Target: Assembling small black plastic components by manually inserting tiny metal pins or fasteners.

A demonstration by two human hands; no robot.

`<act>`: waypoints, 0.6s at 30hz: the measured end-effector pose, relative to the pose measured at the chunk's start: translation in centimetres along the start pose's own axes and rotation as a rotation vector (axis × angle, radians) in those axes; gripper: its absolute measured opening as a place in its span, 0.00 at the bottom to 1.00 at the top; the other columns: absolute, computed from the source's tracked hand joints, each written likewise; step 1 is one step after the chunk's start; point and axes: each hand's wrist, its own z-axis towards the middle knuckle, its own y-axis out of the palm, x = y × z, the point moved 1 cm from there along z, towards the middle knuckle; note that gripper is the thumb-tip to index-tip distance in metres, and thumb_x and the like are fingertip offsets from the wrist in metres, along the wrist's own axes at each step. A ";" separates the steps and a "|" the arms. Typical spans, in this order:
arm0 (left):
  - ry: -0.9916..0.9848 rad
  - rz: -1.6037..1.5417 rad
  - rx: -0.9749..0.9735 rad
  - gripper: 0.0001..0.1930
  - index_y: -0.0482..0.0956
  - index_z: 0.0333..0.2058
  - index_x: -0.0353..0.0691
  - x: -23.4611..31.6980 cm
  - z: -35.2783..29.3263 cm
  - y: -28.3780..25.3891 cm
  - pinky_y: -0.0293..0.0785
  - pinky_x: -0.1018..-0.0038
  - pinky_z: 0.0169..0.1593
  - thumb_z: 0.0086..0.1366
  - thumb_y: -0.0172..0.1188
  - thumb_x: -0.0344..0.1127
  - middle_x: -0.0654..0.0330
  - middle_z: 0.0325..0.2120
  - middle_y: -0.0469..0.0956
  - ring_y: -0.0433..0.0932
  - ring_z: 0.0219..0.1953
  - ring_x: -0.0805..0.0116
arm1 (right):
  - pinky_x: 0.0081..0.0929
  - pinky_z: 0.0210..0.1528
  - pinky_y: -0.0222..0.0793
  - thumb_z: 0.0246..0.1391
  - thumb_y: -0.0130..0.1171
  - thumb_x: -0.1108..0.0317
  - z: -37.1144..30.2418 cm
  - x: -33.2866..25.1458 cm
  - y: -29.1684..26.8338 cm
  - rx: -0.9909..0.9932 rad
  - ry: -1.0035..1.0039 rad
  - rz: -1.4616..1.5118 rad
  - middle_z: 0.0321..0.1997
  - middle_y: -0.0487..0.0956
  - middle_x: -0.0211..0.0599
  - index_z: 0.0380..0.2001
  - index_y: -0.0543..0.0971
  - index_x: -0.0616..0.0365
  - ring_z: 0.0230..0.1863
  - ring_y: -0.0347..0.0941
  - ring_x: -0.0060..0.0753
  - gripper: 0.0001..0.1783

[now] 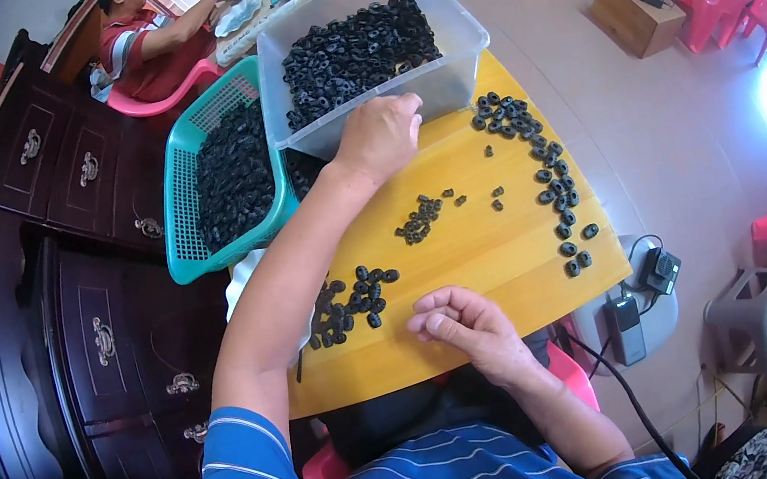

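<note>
My left hand point(379, 139) reaches forward with curled fingers against the near wall of a translucent plastic bin point(341, 135). Its fingertips are partly hidden, so I cannot tell what they hold. The bin contains many small black ring-shaped parts point(353, 57). Low over the near part of the yellow table point(468, 261), my right hand point(472, 328) is curled, thumb close to the fingers; anything between them is too small to make out. Left of it lies a cluster of black oval parts point(367, 293). Smaller dark pieces point(419, 220) are scattered mid-table.
A teal basket point(180, 207) full of black parts stands left of the bin. Black rings point(557, 185) line the table's right side. Dark drawers point(101, 338) flank the left. A grey stool point(752, 320) and pink chairs point(719, 1) are at right. Another person point(149, 50) sits at far left.
</note>
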 end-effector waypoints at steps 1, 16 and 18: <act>0.002 0.000 -0.003 0.11 0.82 0.42 0.38 -0.1 0.1 0.4 0.78 0.56 0.45 0.63 0.58 0.35 0.48 0.34 0.83 0.82 0.40 0.47 | 0.22 0.54 0.71 0.68 0.54 0.69 0.0 -0.1 0.0 0.003 0.007 -0.003 0.45 0.82 0.36 0.51 0.74 0.61 0.48 0.77 0.23 0.12; 0.231 0.170 0.089 0.07 0.77 0.34 0.38 3.1 3.4 6.7 0.82 0.61 0.36 0.63 0.50 0.28 0.53 0.31 0.80 0.84 0.33 0.54 | 0.21 0.55 0.70 0.68 0.53 0.69 0.0 0.0 -0.2 -0.015 0.014 0.027 0.45 0.82 0.35 0.52 0.74 0.60 0.49 0.76 0.22 0.12; 0.225 0.174 0.080 0.07 0.77 0.35 0.36 3.3 3.8 7.4 0.82 0.61 0.37 0.64 0.50 0.29 0.53 0.31 0.80 0.85 0.33 0.53 | 0.22 0.55 0.70 0.68 0.53 0.69 0.0 0.0 -0.3 -0.016 0.017 0.030 0.45 0.82 0.35 0.52 0.74 0.60 0.49 0.76 0.22 0.12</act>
